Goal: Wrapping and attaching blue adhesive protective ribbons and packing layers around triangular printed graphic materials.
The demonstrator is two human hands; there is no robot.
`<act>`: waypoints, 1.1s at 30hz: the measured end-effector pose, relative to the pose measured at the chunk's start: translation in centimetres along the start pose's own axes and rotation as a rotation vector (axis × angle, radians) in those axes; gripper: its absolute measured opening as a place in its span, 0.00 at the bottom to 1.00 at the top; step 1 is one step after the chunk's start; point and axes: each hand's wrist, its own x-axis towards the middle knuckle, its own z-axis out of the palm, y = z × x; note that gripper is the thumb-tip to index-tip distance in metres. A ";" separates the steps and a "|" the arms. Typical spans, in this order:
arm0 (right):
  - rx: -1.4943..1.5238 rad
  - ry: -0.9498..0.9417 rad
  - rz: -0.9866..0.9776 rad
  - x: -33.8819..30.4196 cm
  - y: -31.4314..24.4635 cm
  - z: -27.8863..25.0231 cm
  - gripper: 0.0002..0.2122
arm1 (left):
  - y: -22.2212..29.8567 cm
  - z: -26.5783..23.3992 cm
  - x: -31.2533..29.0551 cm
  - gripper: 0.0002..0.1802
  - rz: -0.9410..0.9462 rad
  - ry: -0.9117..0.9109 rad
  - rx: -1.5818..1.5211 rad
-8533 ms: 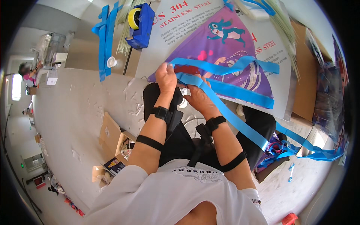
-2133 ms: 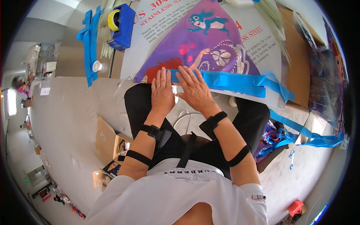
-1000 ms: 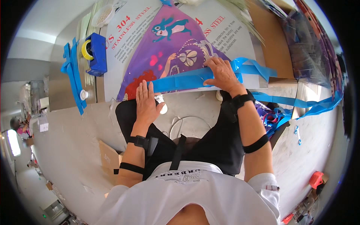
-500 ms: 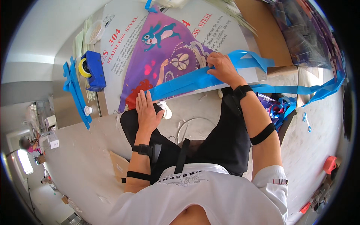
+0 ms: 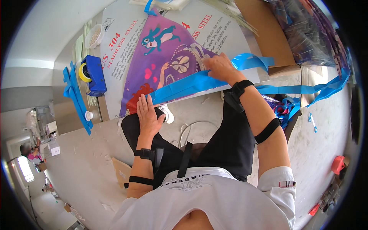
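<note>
A purple triangular printed sheet [image 5: 134, 74], like a kite sail, lies on the table with its long edge toward me. It shows a blue animal, pink hearts and a red-haired figure. A flat blue ribbon [image 5: 182, 86] runs along that near edge. My left hand [image 5: 149, 119] rests open, its fingertips on the sheet's edge by the ribbon's left end. My right hand [image 5: 223, 69] is closed on the ribbon farther right, fingers bent and thumb hidden. Beyond the right hand the ribbon curls up loosely.
A blue tape dispenser [image 5: 95, 76] with yellow tape stands at left, beside blue strips [image 5: 76, 99], a white spool [image 5: 89, 115] and a white bowl [image 5: 94, 36]. Thin pale rods [image 5: 230, 13] lie at the far side. A cardboard box [image 5: 268, 32] and plastic-wrapped goods [image 5: 306, 34] stand at right.
My right hand has shifted slightly left along the ribbon, and the loose ribbon beyond it has curled up more. My left hand stays in place on the edge. The view has tilted a little.
</note>
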 end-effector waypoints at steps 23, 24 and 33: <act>0.079 -0.299 0.593 -2.8 0.8 -2.3 0.18 | 0.6 -0.3 0.0 0.55 -0.137 -0.010 0.029; 0.076 -0.301 0.590 -2.8 0.7 -2.4 0.18 | 0.5 -0.4 0.0 0.55 -0.193 -0.017 0.077; 0.059 -0.272 0.624 -2.9 0.6 -2.3 0.17 | 1.7 -3.3 1.6 0.40 -0.331 0.096 0.297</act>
